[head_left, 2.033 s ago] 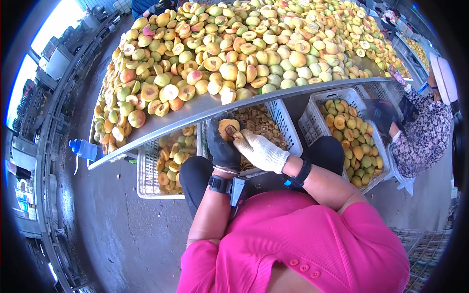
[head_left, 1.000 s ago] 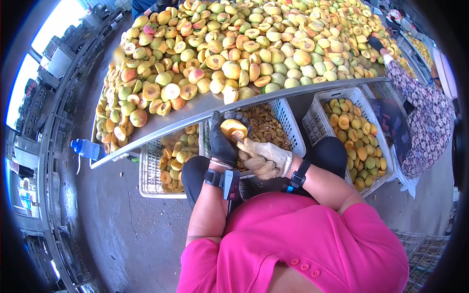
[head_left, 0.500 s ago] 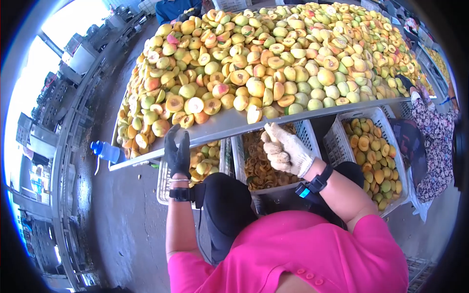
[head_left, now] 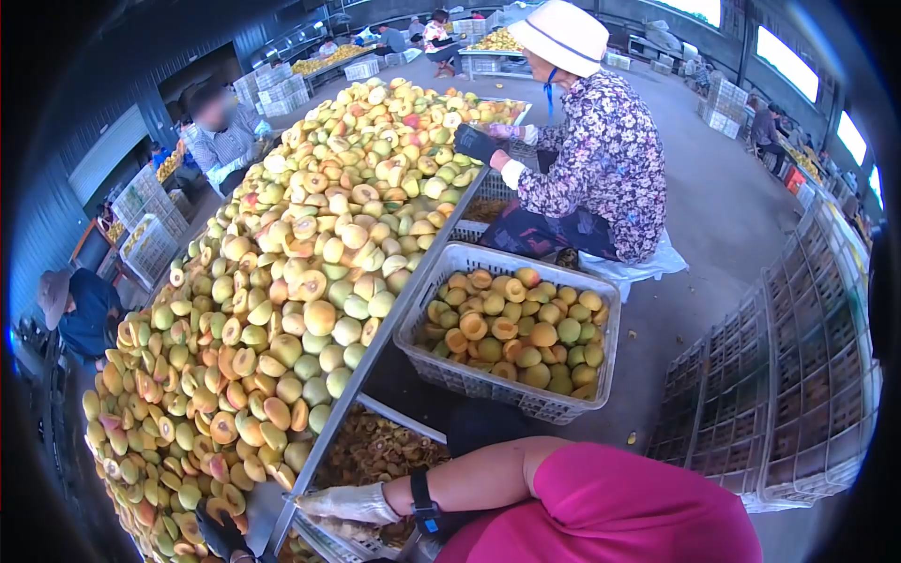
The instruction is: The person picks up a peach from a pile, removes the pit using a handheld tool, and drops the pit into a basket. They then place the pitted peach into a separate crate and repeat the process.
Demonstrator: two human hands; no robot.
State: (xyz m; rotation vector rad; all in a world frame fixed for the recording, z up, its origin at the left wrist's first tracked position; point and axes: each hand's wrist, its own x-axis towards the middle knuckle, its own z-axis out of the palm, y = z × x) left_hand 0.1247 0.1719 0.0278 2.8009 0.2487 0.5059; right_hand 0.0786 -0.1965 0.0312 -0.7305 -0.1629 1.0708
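A large heap of whole and halved yellow-orange stone fruit (head_left: pixel 319 317) covers the metal table (head_left: pixel 394 286). My left hand (head_left: pixel 221 537), in a dark glove, is at the bottom of the view beside the near fruit. Its fingers look apart, and part of the hand is cut off by the frame. My right hand (head_left: pixel 345 504), in a whitish glove, is by the table's rim with its fingers closed together. Whatever it may hold is hidden. Below it stands a crate (head_left: pixel 399 413) of brownish fruit scraps (head_left: pixel 375 446).
To the right of the table stands a white crate (head_left: pixel 511 394) full of fruit. Beyond it sits a co-worker (head_left: pixel 601 159) in a flowered top and pale hat. Stacked crates (head_left: pixel 779 366) rise at the right. Other people (head_left: pixel 80 310) are along the far side.
The view has swung to the right, bringing the co-worker and stacked crates into sight. My right hand, a raised fist before, now points leftward at the table's rim. My left hand is now beside the fruit.
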